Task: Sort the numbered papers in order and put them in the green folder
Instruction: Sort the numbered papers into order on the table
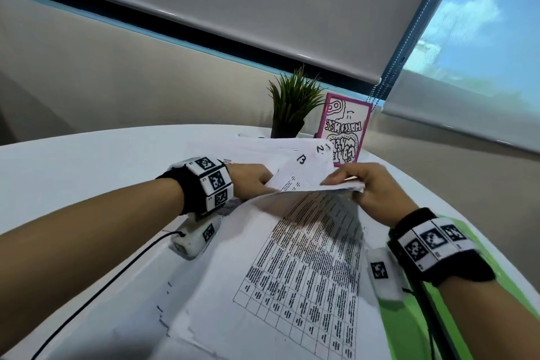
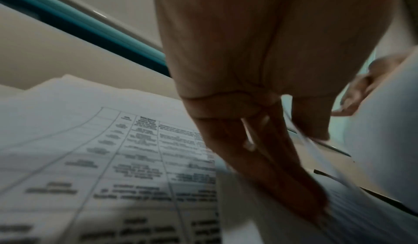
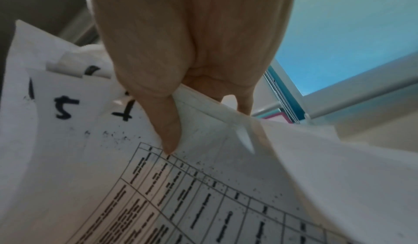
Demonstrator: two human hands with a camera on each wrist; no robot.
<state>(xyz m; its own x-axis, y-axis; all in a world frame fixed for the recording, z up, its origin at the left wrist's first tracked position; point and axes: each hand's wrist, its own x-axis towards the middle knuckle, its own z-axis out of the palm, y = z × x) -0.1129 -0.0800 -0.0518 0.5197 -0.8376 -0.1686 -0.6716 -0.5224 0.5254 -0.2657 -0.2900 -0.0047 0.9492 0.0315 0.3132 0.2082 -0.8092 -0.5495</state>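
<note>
I hold a fanned stack of numbered papers with printed tables above the white table. My left hand grips the stack's far left edge; in the left wrist view its thumb lies on one side of the sheets and its fingers on the other. My right hand pinches the far right corners, thumb on the top sheet. Handwritten numbers 3 and 2 show on the spread corners. The green folder lies on the table under my right forearm, partly covered by paper.
A small potted plant and a pink-framed drawing stand at the table's far edge, just behind the papers. The white table stretches to the left. A black cable runs from my left wrist along the table.
</note>
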